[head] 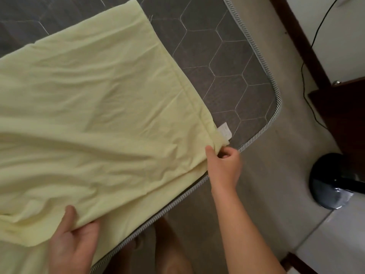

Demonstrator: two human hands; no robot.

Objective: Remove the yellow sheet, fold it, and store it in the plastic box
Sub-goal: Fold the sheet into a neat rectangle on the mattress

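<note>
Two yellow sheet [98, 107] edges between fingers [210, 155]

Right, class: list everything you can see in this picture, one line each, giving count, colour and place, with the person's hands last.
yellow sheet: one, pale yellow, lying on the mattress, left.
mattress: one, grey, hexagon stitching, under the sheet.
label: one, white, at the sheet's corner.
round base: one, black, on the floor, right.
cable: one, black, upper right.
left hand: one, grips the sheet's edge, bottom.
right hand: one, pinches the sheet's corner.
</note>
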